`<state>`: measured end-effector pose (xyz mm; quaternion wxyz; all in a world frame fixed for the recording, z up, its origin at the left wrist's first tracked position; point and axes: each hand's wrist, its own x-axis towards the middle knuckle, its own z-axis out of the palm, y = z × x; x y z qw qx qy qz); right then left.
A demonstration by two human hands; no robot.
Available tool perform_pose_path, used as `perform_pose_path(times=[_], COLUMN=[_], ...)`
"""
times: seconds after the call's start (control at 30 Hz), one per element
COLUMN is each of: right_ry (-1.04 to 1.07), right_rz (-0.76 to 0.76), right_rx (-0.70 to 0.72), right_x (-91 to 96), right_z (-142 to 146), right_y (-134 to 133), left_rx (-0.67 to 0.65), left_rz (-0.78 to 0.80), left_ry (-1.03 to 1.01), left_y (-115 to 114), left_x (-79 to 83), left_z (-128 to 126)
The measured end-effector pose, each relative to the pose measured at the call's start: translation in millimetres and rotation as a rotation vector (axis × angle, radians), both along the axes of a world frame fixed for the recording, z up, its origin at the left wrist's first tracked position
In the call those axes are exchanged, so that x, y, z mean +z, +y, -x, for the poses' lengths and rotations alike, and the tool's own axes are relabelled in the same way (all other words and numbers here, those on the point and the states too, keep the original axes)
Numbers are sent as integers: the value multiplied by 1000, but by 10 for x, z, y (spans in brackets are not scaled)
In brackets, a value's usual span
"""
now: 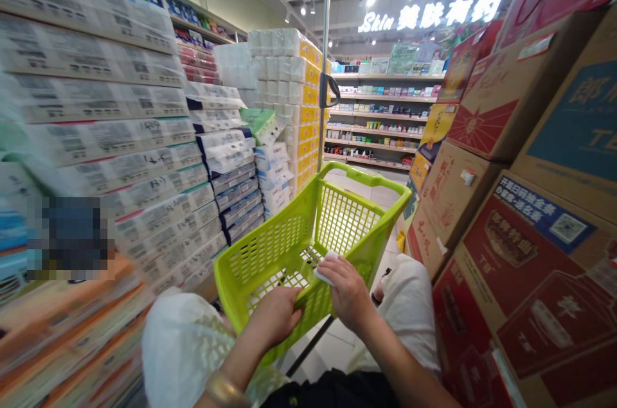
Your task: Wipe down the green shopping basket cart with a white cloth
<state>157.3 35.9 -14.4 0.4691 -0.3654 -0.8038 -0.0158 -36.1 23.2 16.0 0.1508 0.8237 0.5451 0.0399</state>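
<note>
Lime-green plastic shopping basket point(337, 221), mesh-walled, in the aisle directly ahead, near the person; left hand point(274, 317) closed around the basket's near rim; right hand point(348, 292) narrowed on a small white packet point(325, 268), held at the basket's right rim; gold bangle point(224, 390) on the left wrist; white fabric point(183, 350) beside the basket, near left; more white fabric point(405, 305) near right; metal pole point(326, 54) rising just beyond the far rim, with black clip point(329, 90); wrapped tissue packs point(110, 99) stacked high along the left; yellow-sided stack point(289, 74) farther left; printed cardboard cartons point(530, 138) piled along the right; stocked shelves point(376, 119) at far end, beneath illuminated "Skin" sign point(429, 15).
</note>
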Motion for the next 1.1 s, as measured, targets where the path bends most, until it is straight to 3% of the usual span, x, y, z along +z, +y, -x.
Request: perform_pose_path(times=[0.13, 0.33, 0.53, 0.77, 1.0, 1.1], right_ry=[27, 12, 98, 7, 69, 42], right_rz=[0, 24, 37, 55, 54, 70], right_rx=[-70, 38, -60, 87, -37, 34], right_x=[8, -32, 26, -18, 56, 31], right_z=[-54, 60, -52, 95, -110, -18], right_y=[30, -47, 52, -94, 89, 7], left_rx=[11, -15, 17, 2, -2, -2], left_rz=[-8, 0, -5, -11, -16, -22], left_ry=[1, -14, 4, -17, -16, -7], left_y=[6, 6, 11, 2, 7, 16], left_x=[-19, -2, -35, -27, -30, -52], left_z=[5, 0, 3, 0, 9, 6])
